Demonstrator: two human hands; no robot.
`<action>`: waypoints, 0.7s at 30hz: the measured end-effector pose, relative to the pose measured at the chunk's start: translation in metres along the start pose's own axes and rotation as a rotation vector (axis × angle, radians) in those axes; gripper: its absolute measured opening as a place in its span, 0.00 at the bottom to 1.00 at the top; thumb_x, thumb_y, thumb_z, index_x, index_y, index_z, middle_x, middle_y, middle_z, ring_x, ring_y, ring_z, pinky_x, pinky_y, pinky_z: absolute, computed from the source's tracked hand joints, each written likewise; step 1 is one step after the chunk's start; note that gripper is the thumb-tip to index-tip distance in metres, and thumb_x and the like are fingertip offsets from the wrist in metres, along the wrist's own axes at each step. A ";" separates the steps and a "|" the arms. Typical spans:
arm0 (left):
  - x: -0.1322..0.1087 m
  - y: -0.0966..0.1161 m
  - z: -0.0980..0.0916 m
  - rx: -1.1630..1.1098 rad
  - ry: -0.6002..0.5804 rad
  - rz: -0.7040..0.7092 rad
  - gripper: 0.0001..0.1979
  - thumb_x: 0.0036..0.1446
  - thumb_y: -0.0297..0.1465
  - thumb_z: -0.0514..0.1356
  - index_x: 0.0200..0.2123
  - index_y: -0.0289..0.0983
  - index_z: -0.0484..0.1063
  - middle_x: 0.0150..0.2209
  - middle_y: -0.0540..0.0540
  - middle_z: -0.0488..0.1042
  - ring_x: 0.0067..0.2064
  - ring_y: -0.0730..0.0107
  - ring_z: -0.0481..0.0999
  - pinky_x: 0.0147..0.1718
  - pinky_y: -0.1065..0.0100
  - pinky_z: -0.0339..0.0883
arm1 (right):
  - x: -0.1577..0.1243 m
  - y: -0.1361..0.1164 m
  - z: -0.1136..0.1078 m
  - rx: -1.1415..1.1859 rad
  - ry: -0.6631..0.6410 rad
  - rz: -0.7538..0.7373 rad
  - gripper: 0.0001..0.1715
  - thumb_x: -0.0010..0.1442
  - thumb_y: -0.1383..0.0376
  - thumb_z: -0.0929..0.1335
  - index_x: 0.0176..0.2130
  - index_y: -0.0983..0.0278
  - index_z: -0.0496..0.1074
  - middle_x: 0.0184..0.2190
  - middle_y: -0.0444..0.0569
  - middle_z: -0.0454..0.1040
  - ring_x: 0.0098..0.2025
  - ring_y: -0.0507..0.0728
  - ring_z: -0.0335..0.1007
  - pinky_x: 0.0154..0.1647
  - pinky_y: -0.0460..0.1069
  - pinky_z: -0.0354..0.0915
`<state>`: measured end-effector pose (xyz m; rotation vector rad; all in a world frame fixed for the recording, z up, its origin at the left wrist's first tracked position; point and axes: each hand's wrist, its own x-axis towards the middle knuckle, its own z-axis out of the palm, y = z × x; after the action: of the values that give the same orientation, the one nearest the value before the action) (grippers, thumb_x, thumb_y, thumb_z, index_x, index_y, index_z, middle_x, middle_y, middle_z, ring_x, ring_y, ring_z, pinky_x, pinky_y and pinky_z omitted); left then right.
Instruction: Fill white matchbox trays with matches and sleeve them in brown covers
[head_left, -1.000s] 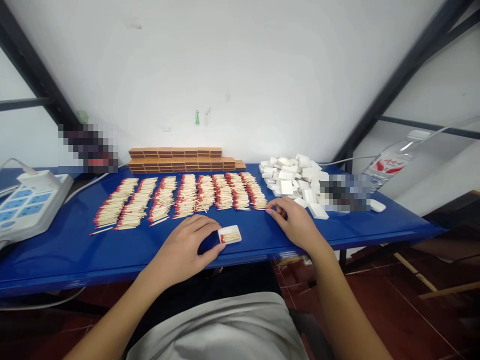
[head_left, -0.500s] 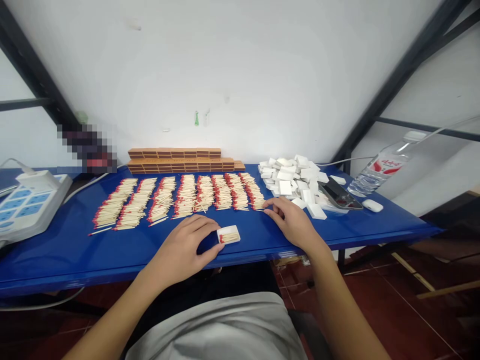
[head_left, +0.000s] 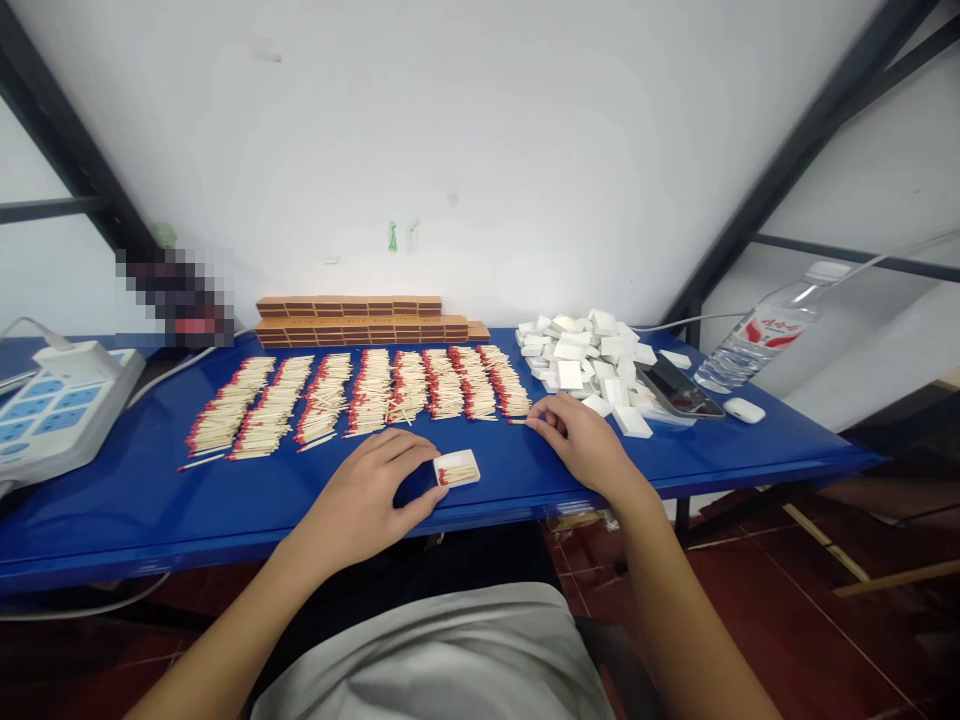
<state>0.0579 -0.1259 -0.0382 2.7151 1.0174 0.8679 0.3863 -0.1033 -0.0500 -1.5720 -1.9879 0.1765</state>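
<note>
A small white matchbox tray [head_left: 466, 456] with several red-headed matches [head_left: 457, 473] inside rests on the blue table near its front edge. My left hand [head_left: 379, 490] grips the tray's left end between thumb and fingers. To the right, my right hand [head_left: 579, 440] has its thumb and forefinger pinched on the pale end of a match [head_left: 517, 421]. That match lies at the near end of the rightmost row of matches [head_left: 504, 380]. More rows of matches [head_left: 371, 390] stretch to the left, heads mostly facing left.
Stacked brown matchbox sleeves [head_left: 360, 330] line the wall. A heap of white trays [head_left: 577, 350] sits right of the matches, beside a phone [head_left: 679, 388], a white earphone case [head_left: 745, 411] and a water bottle [head_left: 765, 335]. At the far left stands a power strip [head_left: 60, 410].
Almost nothing differs. The match at my right fingertips and that hand have shifted very slightly; my left hand stays on the tray.
</note>
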 end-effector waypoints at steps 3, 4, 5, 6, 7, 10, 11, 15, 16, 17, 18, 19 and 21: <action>0.000 -0.001 0.000 -0.002 0.000 -0.004 0.13 0.69 0.37 0.63 0.54 0.41 0.76 0.52 0.41 0.80 0.54 0.54 0.79 0.57 0.51 0.73 | 0.001 0.001 0.000 0.005 -0.018 0.010 0.09 0.72 0.60 0.66 0.39 0.59 0.73 0.35 0.47 0.73 0.36 0.59 0.70 0.37 0.52 0.62; 0.000 -0.001 0.000 -0.001 -0.001 -0.005 0.13 0.69 0.37 0.63 0.54 0.41 0.76 0.53 0.41 0.80 0.54 0.54 0.79 0.57 0.51 0.73 | 0.002 0.001 0.000 0.010 -0.024 0.005 0.09 0.73 0.60 0.66 0.39 0.59 0.72 0.36 0.47 0.73 0.38 0.59 0.70 0.38 0.52 0.62; 0.000 -0.001 0.000 0.000 -0.003 -0.006 0.13 0.69 0.37 0.63 0.54 0.40 0.76 0.53 0.41 0.80 0.54 0.54 0.79 0.57 0.51 0.72 | 0.002 0.000 0.000 0.020 -0.028 -0.004 0.09 0.73 0.60 0.66 0.39 0.60 0.72 0.37 0.48 0.73 0.38 0.59 0.71 0.39 0.52 0.63; 0.000 -0.001 0.001 0.000 -0.006 -0.007 0.13 0.69 0.37 0.63 0.54 0.40 0.76 0.53 0.41 0.80 0.55 0.54 0.78 0.58 0.51 0.72 | 0.002 -0.001 -0.001 0.034 -0.029 -0.015 0.09 0.73 0.61 0.65 0.40 0.60 0.72 0.37 0.48 0.73 0.39 0.60 0.71 0.41 0.53 0.63; 0.000 -0.001 0.001 0.001 -0.007 -0.008 0.13 0.69 0.37 0.63 0.54 0.40 0.76 0.53 0.41 0.80 0.55 0.54 0.78 0.58 0.51 0.72 | 0.001 -0.004 -0.001 0.051 -0.026 -0.028 0.09 0.74 0.61 0.65 0.40 0.60 0.71 0.37 0.48 0.72 0.39 0.60 0.71 0.41 0.53 0.64; -0.001 -0.001 0.001 -0.002 -0.003 -0.008 0.13 0.69 0.37 0.63 0.54 0.41 0.77 0.53 0.41 0.80 0.55 0.54 0.78 0.58 0.52 0.72 | -0.003 -0.022 -0.004 0.117 -0.015 -0.080 0.09 0.75 0.61 0.65 0.40 0.59 0.71 0.38 0.48 0.72 0.38 0.59 0.70 0.42 0.53 0.65; -0.001 -0.001 0.001 -0.002 0.000 -0.007 0.13 0.69 0.37 0.63 0.54 0.41 0.77 0.53 0.41 0.80 0.55 0.54 0.78 0.58 0.52 0.72 | -0.005 -0.031 -0.005 0.138 -0.018 -0.101 0.09 0.75 0.61 0.65 0.41 0.59 0.71 0.38 0.48 0.72 0.38 0.58 0.70 0.42 0.53 0.66; 0.000 -0.001 0.001 -0.003 0.004 -0.001 0.13 0.69 0.37 0.64 0.54 0.40 0.77 0.52 0.41 0.80 0.55 0.54 0.78 0.58 0.52 0.72 | -0.014 -0.071 0.002 0.132 -0.064 -0.192 0.09 0.76 0.62 0.65 0.41 0.59 0.70 0.41 0.49 0.74 0.40 0.58 0.72 0.42 0.52 0.67; 0.000 0.000 0.001 -0.005 0.003 0.001 0.13 0.69 0.37 0.64 0.54 0.41 0.77 0.52 0.41 0.80 0.54 0.54 0.78 0.57 0.52 0.72 | -0.015 -0.079 0.006 0.102 -0.075 -0.220 0.09 0.76 0.63 0.64 0.41 0.59 0.70 0.41 0.49 0.74 0.41 0.58 0.72 0.42 0.52 0.67; 0.000 0.000 0.001 -0.007 0.002 0.002 0.13 0.69 0.37 0.64 0.54 0.41 0.77 0.52 0.41 0.80 0.54 0.54 0.78 0.57 0.52 0.72 | -0.016 -0.084 0.011 0.064 -0.081 -0.248 0.09 0.77 0.63 0.64 0.41 0.59 0.70 0.41 0.49 0.74 0.41 0.58 0.72 0.42 0.52 0.67; 0.000 0.000 0.001 -0.008 0.000 0.003 0.13 0.69 0.37 0.64 0.54 0.41 0.77 0.52 0.41 0.80 0.54 0.55 0.78 0.57 0.53 0.72 | -0.017 -0.088 0.016 0.023 -0.085 -0.275 0.09 0.77 0.63 0.64 0.41 0.59 0.70 0.41 0.50 0.74 0.41 0.58 0.72 0.41 0.52 0.67; 0.000 0.000 0.001 -0.008 -0.001 0.003 0.13 0.69 0.37 0.63 0.54 0.41 0.77 0.52 0.41 0.80 0.54 0.55 0.78 0.57 0.53 0.72 | -0.017 -0.091 0.020 -0.011 -0.085 -0.296 0.09 0.77 0.63 0.64 0.42 0.60 0.70 0.41 0.50 0.74 0.42 0.59 0.72 0.41 0.52 0.67; 0.000 0.000 0.001 -0.004 -0.005 0.002 0.12 0.70 0.36 0.63 0.54 0.41 0.76 0.53 0.41 0.80 0.55 0.55 0.78 0.57 0.53 0.72 | -0.017 -0.092 0.026 -0.024 -0.090 -0.319 0.08 0.77 0.64 0.64 0.42 0.60 0.71 0.41 0.50 0.74 0.43 0.59 0.72 0.41 0.52 0.67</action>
<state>0.0586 -0.1259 -0.0384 2.7138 1.0114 0.8627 0.2969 -0.1394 -0.0364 -1.2579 -2.2870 0.0974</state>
